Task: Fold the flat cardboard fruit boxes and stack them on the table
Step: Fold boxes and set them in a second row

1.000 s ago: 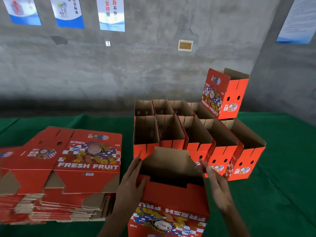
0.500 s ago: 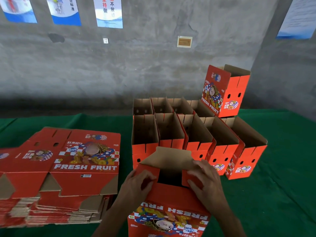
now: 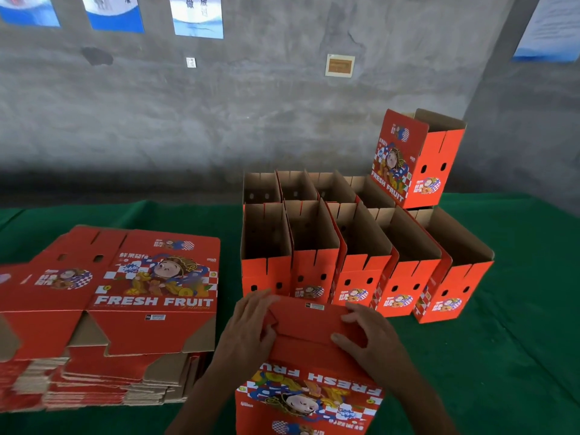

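Under both hands' fingers — box flaps

both forearms reach forward from the bottom edge. the left hand and right hand lie palm down on the box, fingers spread and lightly bent, thumbs pointing inward toward each other.
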Demonstrator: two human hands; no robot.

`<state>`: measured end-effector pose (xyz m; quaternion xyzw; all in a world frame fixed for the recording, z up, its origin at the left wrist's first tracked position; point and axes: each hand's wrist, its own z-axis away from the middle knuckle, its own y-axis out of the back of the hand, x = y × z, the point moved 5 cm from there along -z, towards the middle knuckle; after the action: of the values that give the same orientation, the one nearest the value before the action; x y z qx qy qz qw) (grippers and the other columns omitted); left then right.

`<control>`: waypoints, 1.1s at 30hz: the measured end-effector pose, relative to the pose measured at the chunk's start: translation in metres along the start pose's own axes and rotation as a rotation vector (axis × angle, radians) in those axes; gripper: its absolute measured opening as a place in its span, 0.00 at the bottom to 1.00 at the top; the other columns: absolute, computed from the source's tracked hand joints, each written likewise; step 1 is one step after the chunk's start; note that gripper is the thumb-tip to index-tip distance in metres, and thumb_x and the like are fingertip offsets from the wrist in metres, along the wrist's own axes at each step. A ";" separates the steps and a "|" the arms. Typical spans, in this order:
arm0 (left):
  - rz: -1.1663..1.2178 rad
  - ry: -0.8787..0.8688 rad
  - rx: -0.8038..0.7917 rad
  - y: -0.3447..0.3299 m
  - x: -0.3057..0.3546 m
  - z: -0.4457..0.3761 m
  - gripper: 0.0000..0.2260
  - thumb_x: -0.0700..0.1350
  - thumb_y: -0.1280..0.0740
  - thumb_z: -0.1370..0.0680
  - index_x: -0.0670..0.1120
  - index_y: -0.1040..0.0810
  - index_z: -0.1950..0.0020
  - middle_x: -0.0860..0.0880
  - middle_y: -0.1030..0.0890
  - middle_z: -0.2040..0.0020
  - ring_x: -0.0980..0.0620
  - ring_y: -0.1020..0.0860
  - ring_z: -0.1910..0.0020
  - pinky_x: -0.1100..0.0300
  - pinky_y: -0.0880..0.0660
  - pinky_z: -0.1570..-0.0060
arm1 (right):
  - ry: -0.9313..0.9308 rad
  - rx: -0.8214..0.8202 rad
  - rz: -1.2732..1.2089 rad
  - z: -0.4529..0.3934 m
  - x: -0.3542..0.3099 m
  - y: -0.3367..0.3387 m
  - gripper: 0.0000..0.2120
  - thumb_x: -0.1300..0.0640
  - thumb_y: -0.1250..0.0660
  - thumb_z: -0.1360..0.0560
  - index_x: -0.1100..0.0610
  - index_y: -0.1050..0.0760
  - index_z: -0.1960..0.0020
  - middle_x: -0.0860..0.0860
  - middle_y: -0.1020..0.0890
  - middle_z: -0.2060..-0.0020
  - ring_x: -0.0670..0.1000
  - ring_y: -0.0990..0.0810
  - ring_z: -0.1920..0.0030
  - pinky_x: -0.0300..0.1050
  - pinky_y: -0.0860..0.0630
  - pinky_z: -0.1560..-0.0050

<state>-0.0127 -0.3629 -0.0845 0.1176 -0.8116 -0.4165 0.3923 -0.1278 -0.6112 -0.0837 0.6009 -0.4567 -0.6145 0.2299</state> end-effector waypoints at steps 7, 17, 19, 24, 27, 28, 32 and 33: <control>-0.123 0.044 -0.213 -0.010 -0.006 -0.006 0.17 0.57 0.44 0.15 0.64 0.29 0.26 0.59 0.46 0.18 0.59 0.59 0.19 0.45 0.44 0.20 | -0.096 -0.026 0.373 -0.021 -0.014 -0.020 0.36 0.35 0.32 0.24 0.46 0.41 0.23 0.47 0.39 0.23 0.52 0.43 0.22 0.57 0.48 0.21; -0.156 0.087 -0.337 -0.007 -0.006 -0.007 0.24 0.67 0.50 0.18 0.62 0.33 0.23 0.59 0.48 0.17 0.63 0.61 0.22 0.46 0.48 0.21 | -0.292 0.044 -0.252 -0.023 -0.010 0.006 0.27 0.30 0.40 0.22 0.48 0.28 0.35 0.48 0.24 0.37 0.49 0.25 0.38 0.55 0.25 0.38; -0.174 0.124 -0.331 -0.005 -0.008 -0.005 0.31 0.72 0.53 0.21 0.62 0.38 0.21 0.59 0.51 0.17 0.62 0.61 0.21 0.45 0.46 0.21 | -0.496 0.220 -0.603 -0.008 0.010 0.013 0.22 0.34 0.43 0.19 0.51 0.25 0.41 0.50 0.19 0.49 0.50 0.20 0.50 0.52 0.21 0.48; -0.173 0.179 -0.336 0.007 -0.012 0.001 0.40 0.80 0.52 0.28 0.63 0.42 0.20 0.59 0.52 0.17 0.56 0.57 0.18 0.42 0.42 0.22 | -0.740 -0.116 -0.710 0.028 0.049 -0.028 0.18 0.48 0.43 0.14 0.61 0.22 0.46 0.58 0.16 0.55 0.56 0.15 0.58 0.55 0.15 0.51; -0.120 0.206 -0.328 0.012 -0.022 0.000 0.38 0.78 0.48 0.27 0.63 0.41 0.20 0.59 0.51 0.17 0.56 0.56 0.18 0.44 0.43 0.21 | -0.747 -0.309 -0.766 0.052 0.055 -0.041 0.16 0.47 0.42 0.15 0.56 0.23 0.39 0.60 0.16 0.46 0.55 0.16 0.55 0.45 0.18 0.60; -0.109 0.206 -0.331 0.012 -0.024 -0.001 0.38 0.77 0.47 0.27 0.63 0.40 0.20 0.59 0.50 0.17 0.56 0.55 0.18 0.44 0.44 0.21 | -0.737 -0.350 -0.751 0.056 0.057 -0.042 0.15 0.46 0.42 0.15 0.55 0.23 0.39 0.59 0.16 0.46 0.54 0.17 0.56 0.44 0.19 0.60; -0.078 0.205 -0.351 0.006 -0.037 -0.004 0.42 0.82 0.47 0.30 0.63 0.41 0.20 0.60 0.51 0.17 0.56 0.54 0.18 0.42 0.43 0.22 | -0.711 -0.513 -0.712 0.059 0.055 -0.042 0.11 0.47 0.39 0.17 0.50 0.21 0.41 0.55 0.16 0.48 0.53 0.18 0.53 0.45 0.18 0.55; -0.062 0.212 -0.350 0.005 -0.042 -0.005 0.43 0.83 0.47 0.31 0.64 0.42 0.20 0.61 0.50 0.18 0.57 0.54 0.19 0.42 0.42 0.22 | -0.706 -0.551 -0.723 0.059 0.054 -0.042 0.09 0.50 0.38 0.17 0.47 0.22 0.39 0.56 0.16 0.45 0.55 0.17 0.50 0.46 0.17 0.53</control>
<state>0.0199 -0.3414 -0.1018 0.1156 -0.6771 -0.5484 0.4769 -0.1819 -0.6192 -0.1552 0.3952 -0.0942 -0.9136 -0.0133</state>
